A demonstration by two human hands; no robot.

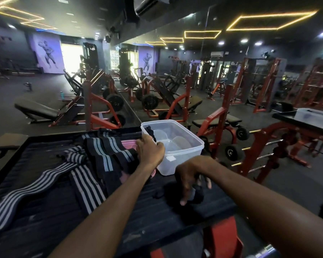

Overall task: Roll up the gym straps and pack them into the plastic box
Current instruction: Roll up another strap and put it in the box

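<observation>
A clear plastic box (183,151) stands open on the black padded bench (45,211). My left hand (150,149) reaches over the box's near left rim and holds a small black strap (150,131) at the rim. My right hand (191,178) presses down on a rolled black strap (195,197) on the bench in front of the box. Several black straps with grey stripes (104,151) lie loose in a pile to the left of the box, and one long striped strap (26,196) trails toward the bench's left edge.
A pink lid (128,143) lies under the strap pile beside the box. Red and black gym machines, benches and weight plates fill the floor beyond the bench. A second bench with a clear container (313,115) stands at the right.
</observation>
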